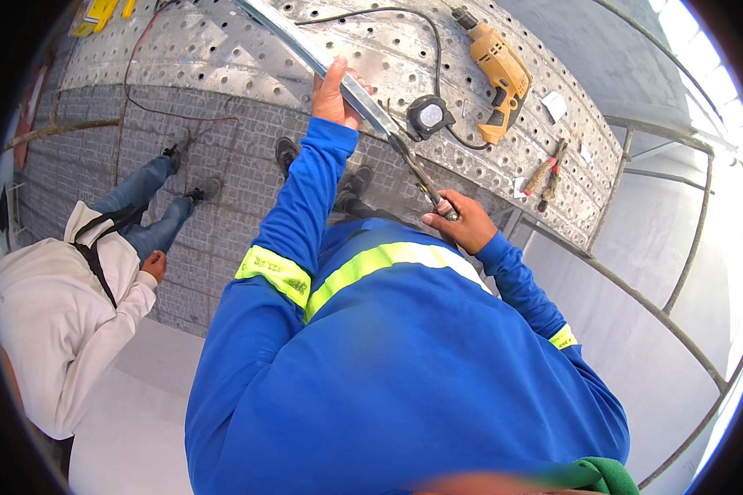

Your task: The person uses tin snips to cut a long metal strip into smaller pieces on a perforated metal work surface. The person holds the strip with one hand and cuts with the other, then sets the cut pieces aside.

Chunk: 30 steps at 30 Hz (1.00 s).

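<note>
My left hand (336, 97) is closed around a long, thin galvanized metal channel (285, 33), which slants from the top of the view down toward my waist. At the channel's lower end are the jaws of what look like locking pliers (418, 172); whether they are clamped on it is too small to tell. My right hand (469, 224) has its fingers around the rear of the pliers, near the knurled end screw. Just right of the channel, a black and grey tape measure (429, 116) lies on the perforated metal platform (248, 58).
A yellow corded drill (501, 73) rests farther right, its black cable (428, 21) looping behind the tape measure. Red-handled hand tools (545, 179) lie near the platform's right end. Scaffold rails (669, 326) border the right. At left stands another person (74, 289) in a white top.
</note>
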Available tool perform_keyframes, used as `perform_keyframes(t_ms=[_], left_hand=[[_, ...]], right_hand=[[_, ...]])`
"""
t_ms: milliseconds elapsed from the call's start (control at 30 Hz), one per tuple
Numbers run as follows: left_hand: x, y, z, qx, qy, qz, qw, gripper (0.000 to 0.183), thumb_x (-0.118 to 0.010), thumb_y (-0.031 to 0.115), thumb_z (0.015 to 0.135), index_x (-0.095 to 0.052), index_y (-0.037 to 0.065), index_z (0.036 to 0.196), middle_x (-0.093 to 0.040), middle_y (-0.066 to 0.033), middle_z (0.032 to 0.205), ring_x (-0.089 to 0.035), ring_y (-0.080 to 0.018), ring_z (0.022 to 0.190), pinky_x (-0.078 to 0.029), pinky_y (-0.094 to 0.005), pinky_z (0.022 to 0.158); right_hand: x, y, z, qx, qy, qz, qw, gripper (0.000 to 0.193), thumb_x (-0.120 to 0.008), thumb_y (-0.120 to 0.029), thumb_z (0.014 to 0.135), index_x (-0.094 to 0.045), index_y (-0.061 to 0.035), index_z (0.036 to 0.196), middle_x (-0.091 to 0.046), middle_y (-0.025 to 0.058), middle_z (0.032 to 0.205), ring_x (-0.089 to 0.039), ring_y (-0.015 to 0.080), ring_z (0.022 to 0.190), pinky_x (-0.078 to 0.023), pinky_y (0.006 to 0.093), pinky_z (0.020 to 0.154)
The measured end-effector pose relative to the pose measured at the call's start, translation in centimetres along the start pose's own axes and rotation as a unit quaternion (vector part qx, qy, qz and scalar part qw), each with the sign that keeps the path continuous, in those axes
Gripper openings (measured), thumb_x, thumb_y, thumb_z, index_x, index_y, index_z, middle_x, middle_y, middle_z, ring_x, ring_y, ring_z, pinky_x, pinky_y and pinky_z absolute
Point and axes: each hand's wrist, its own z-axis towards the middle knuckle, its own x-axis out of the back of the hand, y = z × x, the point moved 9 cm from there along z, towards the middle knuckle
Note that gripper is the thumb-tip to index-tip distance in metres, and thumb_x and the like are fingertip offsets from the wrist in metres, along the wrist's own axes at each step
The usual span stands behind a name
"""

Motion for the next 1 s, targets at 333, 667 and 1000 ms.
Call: perform_keyframes(t_ms=[333, 667, 1000], left_hand=[[-0.2, 0.1, 0.0, -0.01, -0.022, 0.008, 1.0, 0.024, -0.076, 0.026, 0.091, -0.056, 0.016, 0.096, -0.06, -0.0006, 0.076, -0.06, -0.0153, 0.071, -0.052, -0.0358, 0.065], [-0.3, 0.1, 0.0, -0.017, -0.024, 0.012, 1.0, 0.023, -0.076, 0.024, 0.091, -0.055, 0.016, 0.095, -0.059, -0.0004, 0.076, -0.06, -0.0148, 0.071, -0.052, -0.0358, 0.064], [-0.4, -0.1, 0.0, -0.008, -0.024, -0.008, 1.0, 0.021, -0.075, 0.023, 0.091, -0.056, 0.017, 0.094, -0.06, -0.0005, 0.075, -0.06, -0.0143, 0.069, -0.052, -0.0362, 0.063]], right_hand=[[0.2, -0.4, -0.1, -0.003, -0.008, -0.003, 1.0, 0.05, -0.076, -0.027, 0.086, -0.059, -0.0062, 0.127, -0.072, 0.0143, 0.103, -0.07, 0.026, 0.093, -0.053, 0.0386, 0.084], [0.8, -1.9, -0.6, -0.033, 0.017, -0.069, 0.997, 0.049, -0.078, -0.029, 0.082, -0.06, -0.0055, 0.121, -0.075, 0.0114, 0.103, -0.073, 0.0289, 0.094, -0.055, 0.0386, 0.083], [0.9, -1.0, -0.7, -0.021, -0.035, 0.057, 0.998, 0.034, -0.074, -0.031, 0.09, -0.061, -0.0015, 0.099, -0.061, 0.003, 0.079, -0.056, 0.0129, 0.076, -0.048, 0.032, 0.071]])
